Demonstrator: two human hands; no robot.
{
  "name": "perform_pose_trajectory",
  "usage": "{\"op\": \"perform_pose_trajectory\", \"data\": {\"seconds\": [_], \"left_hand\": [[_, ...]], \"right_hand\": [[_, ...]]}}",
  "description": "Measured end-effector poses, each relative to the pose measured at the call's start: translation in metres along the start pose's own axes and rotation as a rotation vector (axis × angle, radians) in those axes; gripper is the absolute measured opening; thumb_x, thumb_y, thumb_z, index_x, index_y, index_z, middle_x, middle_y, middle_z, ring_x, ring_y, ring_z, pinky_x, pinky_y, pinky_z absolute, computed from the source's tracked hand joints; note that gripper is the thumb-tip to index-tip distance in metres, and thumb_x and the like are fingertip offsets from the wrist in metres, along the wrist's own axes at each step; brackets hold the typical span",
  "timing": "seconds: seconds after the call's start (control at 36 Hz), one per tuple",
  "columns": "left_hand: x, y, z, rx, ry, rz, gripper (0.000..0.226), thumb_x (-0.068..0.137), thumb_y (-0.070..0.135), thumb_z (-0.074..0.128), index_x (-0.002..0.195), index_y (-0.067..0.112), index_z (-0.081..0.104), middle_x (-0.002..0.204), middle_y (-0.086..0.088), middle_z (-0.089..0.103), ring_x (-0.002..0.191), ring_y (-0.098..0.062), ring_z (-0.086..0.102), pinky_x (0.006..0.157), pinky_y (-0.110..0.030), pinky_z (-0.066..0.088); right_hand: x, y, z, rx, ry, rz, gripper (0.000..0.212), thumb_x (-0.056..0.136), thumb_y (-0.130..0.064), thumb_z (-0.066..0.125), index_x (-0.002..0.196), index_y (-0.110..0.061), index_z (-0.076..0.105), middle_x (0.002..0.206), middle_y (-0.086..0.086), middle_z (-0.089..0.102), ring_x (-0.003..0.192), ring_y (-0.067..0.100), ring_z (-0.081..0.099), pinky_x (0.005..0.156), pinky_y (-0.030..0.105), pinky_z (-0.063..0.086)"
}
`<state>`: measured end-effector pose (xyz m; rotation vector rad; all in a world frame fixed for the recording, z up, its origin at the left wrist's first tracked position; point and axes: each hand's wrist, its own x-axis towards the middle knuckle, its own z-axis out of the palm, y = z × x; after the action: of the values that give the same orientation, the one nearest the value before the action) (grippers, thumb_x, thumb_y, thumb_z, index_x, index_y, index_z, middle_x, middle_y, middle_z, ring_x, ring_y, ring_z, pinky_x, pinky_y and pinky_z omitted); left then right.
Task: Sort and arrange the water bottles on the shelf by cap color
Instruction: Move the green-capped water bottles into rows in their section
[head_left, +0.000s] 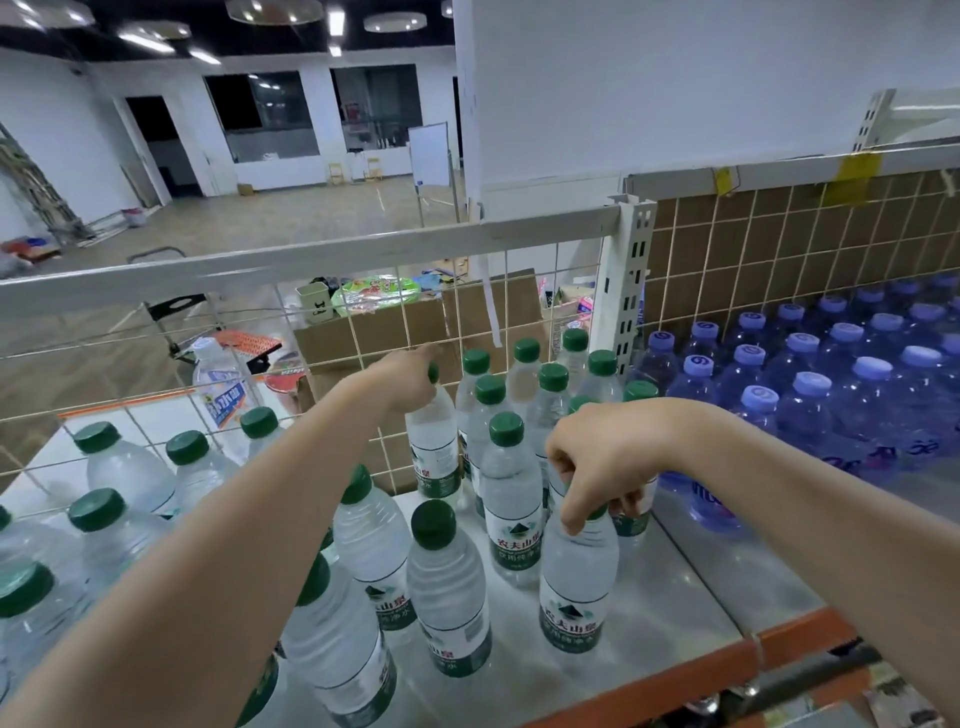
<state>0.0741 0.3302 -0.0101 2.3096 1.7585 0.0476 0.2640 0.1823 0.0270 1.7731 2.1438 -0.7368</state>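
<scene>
Both hands are busy among the green-capped bottles: the left hand (410, 382) is closed over the cap of a bottle at the back (434, 447), close against the wire grid (363, 332), while the right hand (602, 462) grips the neck of a front bottle (576, 582) standing on the shelf (691, 613). It looks like the green group is being tightened into rows, with the purple-capped bottles (810, 374) already massed in the bay to the right. Next, I'd judge, each bottle needs setting upright into line without knocking its close neighbours.
</scene>
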Motion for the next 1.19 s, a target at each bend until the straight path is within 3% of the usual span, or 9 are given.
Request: {"op": "perform_pose_trajectory", "data": {"seconds": [0.11,0.19,0.33,0.53,0.67,0.83,0.94,1.08,1.19], "left_hand": [[-0.020,-0.001,-0.012,-0.016,0.040,0.032,0.063,0.091,0.022,0.055,0.146,0.019,0.026,0.134,-0.014,0.049,0.103,-0.025,0.055,0.082,-0.033,0.047],[-0.042,0.001,-0.022,0.022,0.038,0.069,0.047,0.091,0.032,0.055,0.133,0.012,0.047,0.126,-0.010,0.056,0.107,-0.025,0.056,0.087,-0.034,0.049],[-0.091,0.011,-0.028,0.037,-0.121,0.159,0.035,0.090,0.049,0.054,0.093,0.015,0.063,0.090,-0.001,0.066,0.076,-0.013,0.059,0.069,-0.025,0.050],[-0.140,0.022,-0.013,0.110,-0.360,0.139,0.057,0.071,0.073,0.058,0.084,0.018,0.063,0.083,-0.004,0.070,0.062,-0.013,0.059,0.070,-0.032,0.057],[-0.154,0.027,0.005,0.186,-0.280,0.184,0.040,0.085,0.055,0.058,0.094,0.016,0.056,0.092,-0.002,0.062,0.086,-0.021,0.061,0.079,-0.037,0.053],[-0.167,0.019,0.010,0.136,-0.182,0.228,0.024,0.090,0.039,0.055,0.087,0.016,0.048,0.082,0.000,0.056,0.072,-0.020,0.053,0.069,-0.036,0.049],[-0.172,0.014,0.010,0.154,-0.126,0.227,0.019,0.089,0.036,0.055,0.089,0.017,0.052,0.076,0.003,0.055,0.069,-0.019,0.051,0.065,-0.034,0.045],[-0.175,0.012,0.011,0.230,-0.048,0.260,0.012,0.085,0.033,0.054,0.088,0.022,0.052,0.071,0.005,0.053,0.071,-0.021,0.053,0.065,-0.031,0.045],[-0.177,0.009,0.011,0.250,-0.015,0.281,0.005,0.084,0.028,0.053,0.086,0.024,0.051,0.072,0.004,0.054,0.072,-0.020,0.052,0.064,-0.029,0.041]], "right_hand": [[0.003,-0.002,0.001,-0.024,0.000,-0.026,0.039,0.077,-0.029,0.074,0.099,0.000,0.060,0.079,0.010,0.069,0.055,0.017,0.063,0.044,0.019,0.047],[0.006,-0.005,0.002,-0.037,0.001,-0.050,0.036,0.076,-0.029,0.074,0.093,-0.002,0.059,0.076,0.008,0.067,0.057,0.018,0.062,0.047,0.021,0.048],[0.007,-0.015,0.003,-0.076,0.013,-0.093,0.030,0.078,-0.029,0.074,0.084,-0.009,0.053,0.069,0.005,0.062,0.055,0.019,0.060,0.046,0.022,0.047],[0.009,-0.019,0.004,-0.057,0.056,-0.142,0.031,0.078,-0.030,0.073,0.082,-0.010,0.050,0.070,0.006,0.062,0.055,0.018,0.062,0.045,0.021,0.047],[0.009,-0.025,0.004,-0.010,0.113,-0.187,0.032,0.079,-0.030,0.071,0.094,-0.004,0.059,0.070,0.004,0.063,0.050,0.012,0.058,0.040,0.015,0.041],[0.016,-0.033,0.006,-0.014,0.229,-0.258,0.029,0.078,-0.031,0.070,0.086,-0.004,0.065,0.064,0.006,0.063,0.048,0.013,0.059,0.046,0.020,0.044],[0.019,-0.040,0.002,-0.040,0.268,-0.307,0.028,0.079,-0.030,0.071,0.075,-0.007,0.057,0.058,0.003,0.057,0.047,0.012,0.057,0.048,0.022,0.041],[0.026,-0.047,-0.002,-0.087,0.298,-0.359,0.032,0.079,-0.033,0.072,0.070,-0.010,0.050,0.069,0.005,0.054,0.058,0.016,0.054,0.051,0.024,0.036],[0.036,-0.054,-0.003,-0.107,0.336,-0.373,0.029,0.079,-0.035,0.072,0.076,-0.010,0.057,0.081,0.011,0.058,0.066,0.019,0.049,0.057,0.030,0.038]]}}
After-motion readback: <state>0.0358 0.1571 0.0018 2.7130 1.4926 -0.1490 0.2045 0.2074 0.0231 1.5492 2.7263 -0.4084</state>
